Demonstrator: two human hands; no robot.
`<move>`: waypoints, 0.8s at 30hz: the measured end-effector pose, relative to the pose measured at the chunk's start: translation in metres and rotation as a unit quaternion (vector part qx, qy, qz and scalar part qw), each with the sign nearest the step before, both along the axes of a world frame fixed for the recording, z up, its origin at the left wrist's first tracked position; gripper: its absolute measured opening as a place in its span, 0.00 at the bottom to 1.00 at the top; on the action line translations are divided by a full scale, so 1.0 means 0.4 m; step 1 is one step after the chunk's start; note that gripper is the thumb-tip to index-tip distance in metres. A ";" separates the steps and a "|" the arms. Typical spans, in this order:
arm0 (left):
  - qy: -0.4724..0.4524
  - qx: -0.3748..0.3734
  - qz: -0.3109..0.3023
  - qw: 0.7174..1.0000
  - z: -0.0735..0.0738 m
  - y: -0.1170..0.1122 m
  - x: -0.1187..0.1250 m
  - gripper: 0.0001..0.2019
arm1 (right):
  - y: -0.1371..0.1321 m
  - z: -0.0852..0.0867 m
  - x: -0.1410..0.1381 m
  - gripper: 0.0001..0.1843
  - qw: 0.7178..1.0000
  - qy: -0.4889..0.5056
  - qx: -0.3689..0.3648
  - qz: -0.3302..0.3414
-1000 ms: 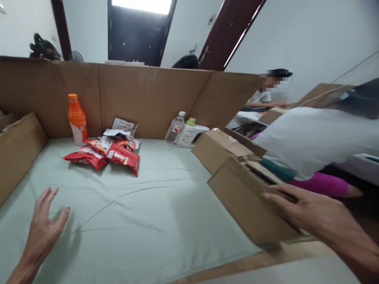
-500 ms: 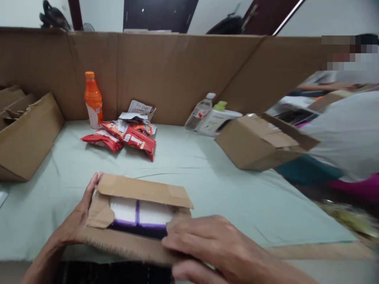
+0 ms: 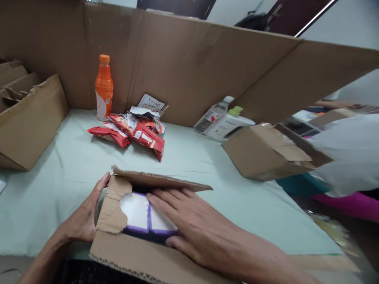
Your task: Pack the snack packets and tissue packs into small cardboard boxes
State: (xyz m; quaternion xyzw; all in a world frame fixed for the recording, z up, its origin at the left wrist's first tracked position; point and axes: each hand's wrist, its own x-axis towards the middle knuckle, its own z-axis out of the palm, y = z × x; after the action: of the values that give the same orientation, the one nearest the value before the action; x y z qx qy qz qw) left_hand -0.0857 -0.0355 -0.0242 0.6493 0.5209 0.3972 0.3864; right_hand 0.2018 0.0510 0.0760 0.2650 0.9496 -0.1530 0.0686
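A small cardboard box [image 3: 142,256] sits at the near edge of the table, its top flaps spread. White packs with purple edges [image 3: 135,211] lie side by side inside. My left hand [image 3: 85,213] grips the box's left end, fingers at the far corner and thumb on the near side. Over the opening, my right hand [image 3: 189,221] lies flat with fingers stretched out across the packs. Its fingertips reach under the far flap's edge, and it hides the box's right part.
Red snack packets [image 3: 145,138] lie in a pile beside an upright orange bottle [image 3: 104,88]. Farther right, a clear bottle [image 3: 211,114] and a white jug [image 3: 227,126] lean by another carton [image 3: 260,154]. A large box [image 3: 35,122] stands left; a cardboard wall [image 3: 183,63] runs behind.
My right hand has moved from the box's near right corner onto the packs inside. The near flap has folded farther down and outward, and the far flap stands up more. The view has shifted.
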 end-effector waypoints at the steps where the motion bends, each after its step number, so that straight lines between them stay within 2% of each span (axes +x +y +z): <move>1: -0.001 -0.001 -0.003 1.000 -0.002 0.000 0.002 0.61 | -0.002 -0.004 -0.021 0.39 1.000 -0.012 -0.010 -0.004; 6: -0.003 0.001 -0.023 1.000 0.000 0.005 0.006 0.58 | 0.000 -0.037 -0.092 0.45 0.999 -0.010 -0.046 0.002; 9: 0.021 0.024 -0.020 0.999 0.012 0.008 0.005 0.52 | 0.003 -0.049 -0.097 0.41 0.999 0.011 -0.046 0.010; 11: 0.047 0.034 -0.020 0.998 0.023 0.012 0.002 0.49 | 0.003 -0.045 -0.090 0.37 0.999 0.027 -0.042 0.005; 17: 0.099 0.065 -0.055 0.991 0.063 0.026 0.003 0.52 | -0.002 -0.009 -0.056 0.20 0.995 0.083 -0.045 -0.040; 24: 0.112 0.078 -0.073 0.988 0.068 0.037 0.019 0.53 | 0.020 0.004 -0.032 0.21 0.997 0.028 -0.065 -0.036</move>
State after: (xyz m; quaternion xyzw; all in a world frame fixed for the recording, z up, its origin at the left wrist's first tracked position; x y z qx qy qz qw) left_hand -0.0780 -0.0207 0.0031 0.7541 0.4796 0.3322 0.3017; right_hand 0.1890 0.0589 0.0776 0.2899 0.9289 -0.2241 0.0538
